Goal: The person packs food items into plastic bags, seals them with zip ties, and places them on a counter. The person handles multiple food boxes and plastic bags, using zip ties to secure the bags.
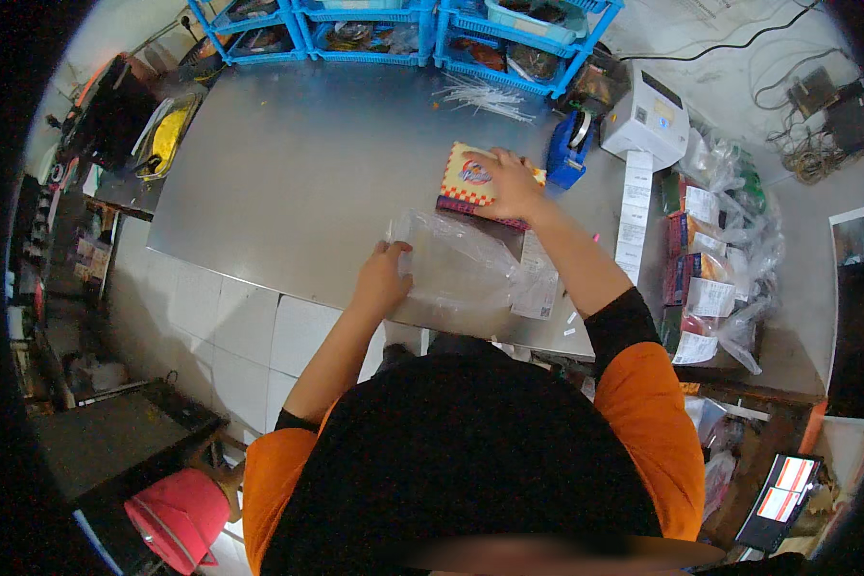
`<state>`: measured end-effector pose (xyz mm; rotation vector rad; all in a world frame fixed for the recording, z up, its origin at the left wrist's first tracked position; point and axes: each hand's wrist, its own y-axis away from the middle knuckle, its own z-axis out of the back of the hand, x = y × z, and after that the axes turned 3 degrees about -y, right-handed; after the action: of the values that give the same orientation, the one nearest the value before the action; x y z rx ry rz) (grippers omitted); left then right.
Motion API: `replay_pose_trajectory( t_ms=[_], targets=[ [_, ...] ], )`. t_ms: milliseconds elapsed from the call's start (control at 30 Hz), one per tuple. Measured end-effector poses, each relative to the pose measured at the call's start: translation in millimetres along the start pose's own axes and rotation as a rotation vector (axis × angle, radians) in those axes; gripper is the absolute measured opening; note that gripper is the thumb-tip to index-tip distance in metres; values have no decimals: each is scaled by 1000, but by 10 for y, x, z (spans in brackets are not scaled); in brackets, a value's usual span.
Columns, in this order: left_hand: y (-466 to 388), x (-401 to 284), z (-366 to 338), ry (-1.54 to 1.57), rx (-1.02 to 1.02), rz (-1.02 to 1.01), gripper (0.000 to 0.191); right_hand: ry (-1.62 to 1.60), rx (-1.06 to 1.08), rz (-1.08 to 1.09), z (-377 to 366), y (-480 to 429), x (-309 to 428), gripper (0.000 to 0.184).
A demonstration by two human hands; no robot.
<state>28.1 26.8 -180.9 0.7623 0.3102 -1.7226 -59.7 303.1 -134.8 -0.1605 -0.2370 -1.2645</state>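
Observation:
A small cardboard food box [463,176], cream and checkered with dark sides, rests on the steel tabletop. My right hand [513,186] is spread over its right part and grips it. Below the box lies a clear plastic bag [461,263], flat on the table. At the bag's left edge, my left hand [387,276] has its fingers curled and thumb up, pinching the plastic. A printed paper slip [536,282] lies under my right forearm, partly beneath the bag's right end.
Blue plastic racks [371,54] line the back, with thin white strips [486,97] before them. To the right stand a blue tape dispenser [570,150], a white label printer [646,119] trailing paper [632,216], and several bagged boxes [702,295]. A steel table edge [259,284] runs in front.

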Motion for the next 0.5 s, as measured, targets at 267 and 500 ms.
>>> replay_pose_trajectory(
  t_ms=[267,500],
  targets=[
    [138,147,64,-29,-184,17,66,-1218,-290,378,463,442,745,112],
    [211,515,215,476,-65,-130,66,-375,-70,329,-153,674,1301,103]
  ],
)
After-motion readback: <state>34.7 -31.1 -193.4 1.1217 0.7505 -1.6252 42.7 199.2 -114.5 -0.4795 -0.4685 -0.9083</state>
